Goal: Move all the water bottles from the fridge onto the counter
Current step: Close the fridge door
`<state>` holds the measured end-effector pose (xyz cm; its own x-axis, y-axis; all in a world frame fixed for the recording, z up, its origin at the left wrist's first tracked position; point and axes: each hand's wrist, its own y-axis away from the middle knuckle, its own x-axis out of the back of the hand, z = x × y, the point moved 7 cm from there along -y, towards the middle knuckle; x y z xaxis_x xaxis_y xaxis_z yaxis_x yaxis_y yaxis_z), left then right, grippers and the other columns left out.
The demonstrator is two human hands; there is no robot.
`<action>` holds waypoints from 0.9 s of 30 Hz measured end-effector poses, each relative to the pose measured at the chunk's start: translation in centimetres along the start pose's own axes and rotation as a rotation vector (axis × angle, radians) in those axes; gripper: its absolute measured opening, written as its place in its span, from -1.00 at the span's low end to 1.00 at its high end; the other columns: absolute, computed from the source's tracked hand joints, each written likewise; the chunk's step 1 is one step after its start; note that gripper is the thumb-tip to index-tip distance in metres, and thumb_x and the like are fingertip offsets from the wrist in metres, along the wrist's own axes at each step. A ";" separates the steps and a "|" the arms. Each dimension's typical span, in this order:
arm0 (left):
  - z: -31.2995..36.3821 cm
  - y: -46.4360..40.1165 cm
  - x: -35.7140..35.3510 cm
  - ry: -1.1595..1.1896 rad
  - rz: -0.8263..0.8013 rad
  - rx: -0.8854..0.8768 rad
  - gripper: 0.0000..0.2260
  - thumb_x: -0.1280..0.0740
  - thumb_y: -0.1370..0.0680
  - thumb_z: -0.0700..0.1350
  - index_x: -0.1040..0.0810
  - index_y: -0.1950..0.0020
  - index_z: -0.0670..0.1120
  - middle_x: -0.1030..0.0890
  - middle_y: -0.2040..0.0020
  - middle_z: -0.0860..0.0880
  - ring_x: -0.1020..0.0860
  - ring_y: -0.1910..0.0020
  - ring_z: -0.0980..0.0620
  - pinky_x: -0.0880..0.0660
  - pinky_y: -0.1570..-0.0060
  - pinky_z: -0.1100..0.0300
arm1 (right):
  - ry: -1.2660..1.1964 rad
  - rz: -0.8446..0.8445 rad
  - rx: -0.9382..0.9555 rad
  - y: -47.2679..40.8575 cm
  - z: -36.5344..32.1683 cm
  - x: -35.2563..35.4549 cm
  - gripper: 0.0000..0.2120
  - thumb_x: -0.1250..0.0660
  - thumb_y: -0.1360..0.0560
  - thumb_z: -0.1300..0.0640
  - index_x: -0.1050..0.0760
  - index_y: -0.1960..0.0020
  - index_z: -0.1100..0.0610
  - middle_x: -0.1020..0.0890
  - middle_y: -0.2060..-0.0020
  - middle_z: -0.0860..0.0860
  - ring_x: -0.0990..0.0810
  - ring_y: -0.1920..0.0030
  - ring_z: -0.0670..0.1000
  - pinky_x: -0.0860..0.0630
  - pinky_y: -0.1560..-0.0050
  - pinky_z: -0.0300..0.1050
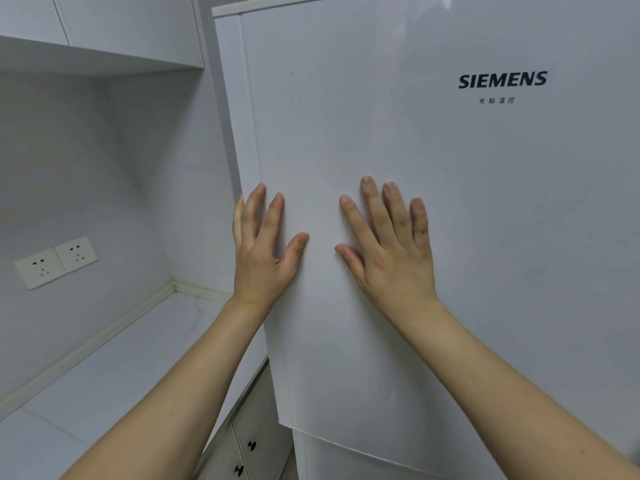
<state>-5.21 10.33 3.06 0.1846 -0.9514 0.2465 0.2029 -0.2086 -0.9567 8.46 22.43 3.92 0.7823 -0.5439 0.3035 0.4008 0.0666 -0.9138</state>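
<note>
A white fridge (450,202) with a dark brand name on its upper door fills the right of the head view; the upper door is closed. My left hand (263,251) lies flat on the door near its left edge, fingers straight. My right hand (391,247) presses flat on the door just to the right of it, fingers spread. Neither hand holds anything. No water bottles are in view. A white counter (104,368) runs along the left, beside the fridge.
Two wall sockets (55,261) sit on the left wall above the counter. White upper cabinets (104,26) hang overhead. Drawers with dark knobs (251,445) are below the counter's edge. A lower fridge door (346,459) starts under the upper one.
</note>
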 end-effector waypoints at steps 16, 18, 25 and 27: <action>-3.0 -0.5 -6.9 -0.032 0.073 -0.140 -0.43 -0.11 -0.64 0.11 0.02 -0.60 0.03 -0.11 -0.54 -0.14 0.00 -0.52 -0.36 0.02 -0.47 -0.29 | 0.139 0.017 0.059 -0.3 0.6 -4.2 -0.41 -0.07 -0.62 -0.08 -0.08 -0.58 0.13 -0.10 -0.54 0.14 -0.09 -0.53 0.19 0.04 -0.49 0.23; -3.0 -0.6 -6.8 -0.025 0.077 -0.124 -0.43 -0.11 -0.64 0.11 0.02 -0.59 0.03 -0.16 -0.51 -0.22 0.03 -0.54 -0.26 -0.01 -0.44 -0.34 | 0.138 0.024 0.053 -0.3 0.5 -4.2 -0.41 -0.08 -0.62 -0.08 -0.09 -0.58 0.13 -0.10 -0.54 0.14 -0.09 -0.53 0.18 0.04 -0.49 0.23; -3.1 -0.4 -6.8 -0.036 0.012 -0.067 -0.44 -0.12 -0.64 0.13 -0.02 -0.59 0.05 -0.14 -0.51 -0.26 -0.02 -0.50 -0.42 0.02 -0.49 -0.23 | 0.130 0.019 0.056 -0.3 0.5 -4.2 -0.41 -0.08 -0.62 -0.08 -0.08 -0.58 0.14 -0.07 -0.53 0.14 -0.08 -0.53 0.19 0.04 -0.49 0.23; -3.0 -0.4 -6.7 -0.028 -0.018 -0.014 -0.45 -0.11 -0.64 0.15 -0.11 -0.56 -0.05 -0.12 -0.53 -0.21 0.01 -0.51 -0.41 0.03 -0.51 -0.17 | 0.133 0.010 0.057 -0.3 0.5 -4.2 -0.41 -0.07 -0.62 -0.07 -0.08 -0.58 0.14 -0.07 -0.54 0.14 -0.07 -0.53 0.19 0.05 -0.50 0.23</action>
<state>-9.43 16.10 1.29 0.2076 -0.9409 0.2674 0.1933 -0.2285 -0.9542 5.29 25.14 3.10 0.7174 -0.6491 0.2528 0.4231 0.1177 -0.8984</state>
